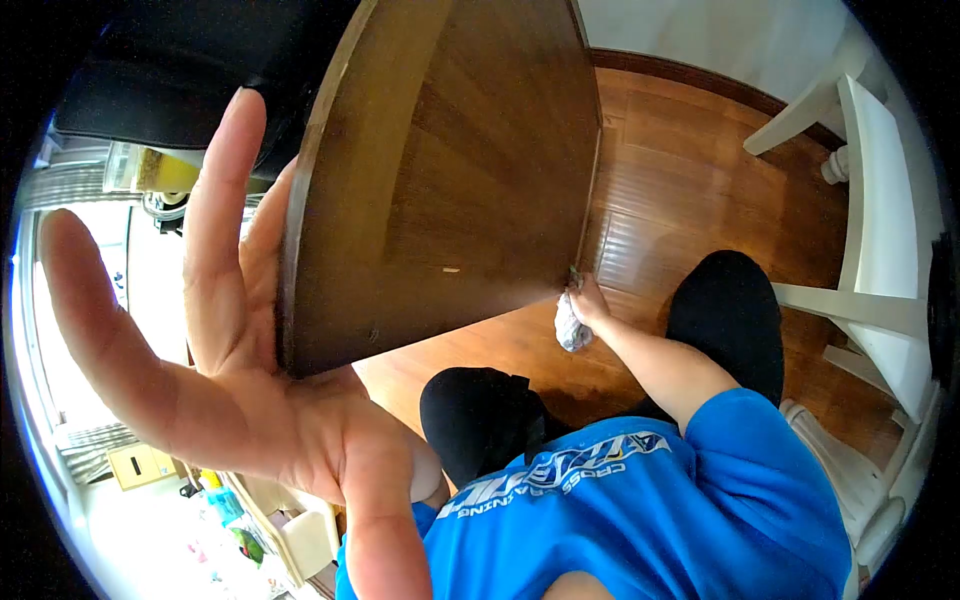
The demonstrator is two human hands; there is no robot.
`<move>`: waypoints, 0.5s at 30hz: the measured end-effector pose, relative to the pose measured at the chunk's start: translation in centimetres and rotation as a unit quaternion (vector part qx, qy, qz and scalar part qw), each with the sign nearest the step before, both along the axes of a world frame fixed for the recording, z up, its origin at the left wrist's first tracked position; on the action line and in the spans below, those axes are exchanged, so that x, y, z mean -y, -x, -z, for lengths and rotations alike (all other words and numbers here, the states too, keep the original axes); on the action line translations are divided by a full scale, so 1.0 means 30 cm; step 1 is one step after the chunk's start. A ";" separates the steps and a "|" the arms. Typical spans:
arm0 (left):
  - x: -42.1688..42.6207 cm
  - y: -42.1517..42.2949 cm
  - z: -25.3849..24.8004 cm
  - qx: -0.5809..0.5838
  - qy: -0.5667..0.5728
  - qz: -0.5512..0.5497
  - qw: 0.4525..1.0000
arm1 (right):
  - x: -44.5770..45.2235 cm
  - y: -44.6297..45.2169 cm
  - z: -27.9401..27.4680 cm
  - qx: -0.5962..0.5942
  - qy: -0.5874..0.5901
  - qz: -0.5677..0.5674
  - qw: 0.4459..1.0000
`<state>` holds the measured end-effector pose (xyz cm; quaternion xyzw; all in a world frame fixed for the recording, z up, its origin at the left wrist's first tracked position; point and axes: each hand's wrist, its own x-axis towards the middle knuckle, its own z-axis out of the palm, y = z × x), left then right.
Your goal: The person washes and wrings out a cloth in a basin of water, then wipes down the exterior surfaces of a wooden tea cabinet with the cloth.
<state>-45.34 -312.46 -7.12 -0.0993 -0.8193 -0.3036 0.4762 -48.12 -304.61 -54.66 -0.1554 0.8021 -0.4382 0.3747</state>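
Note:
A dark brown wooden panel (470,170), the side of a piece of furniture, stands in front of me with a small pale chip on its face. My left hand (290,420) is large and close to the camera at the panel's near corner, its fingers spread; part of it is hidden behind the edge. Far down by the panel's lower corner, my right hand (590,302) is closed around a crumpled whitish cloth (571,328). Whether the cloth touches the wood I cannot tell.
Brown wooden floor (680,180) stretches under the panel and my legs. White chair-like furniture (880,200) stands at the right. A black object (190,90) sits at upper left beyond the panel. At lower left is a pale chair (310,540) beside a cluttered table.

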 end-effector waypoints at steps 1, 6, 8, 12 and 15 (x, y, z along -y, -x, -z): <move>0.003 -0.001 0.000 0.002 0.001 -0.005 1.000 | 0.024 -0.031 0.078 0.014 0.044 0.063 0.997; 0.025 -0.002 0.001 0.024 0.034 0.081 0.996 | 0.035 -0.117 -0.200 0.004 0.043 0.201 0.979; 0.006 0.001 0.010 0.009 0.021 0.049 0.999 | -0.001 -0.123 -0.476 0.054 0.079 0.228 0.969; 0.007 0.004 0.016 -0.006 -0.016 0.071 0.997 | 0.009 -0.144 -0.356 -0.034 0.088 0.220 0.971; -0.007 0.017 0.022 -0.016 -0.015 0.066 0.998 | 0.019 -0.057 -0.275 0.114 -0.008 0.203 0.972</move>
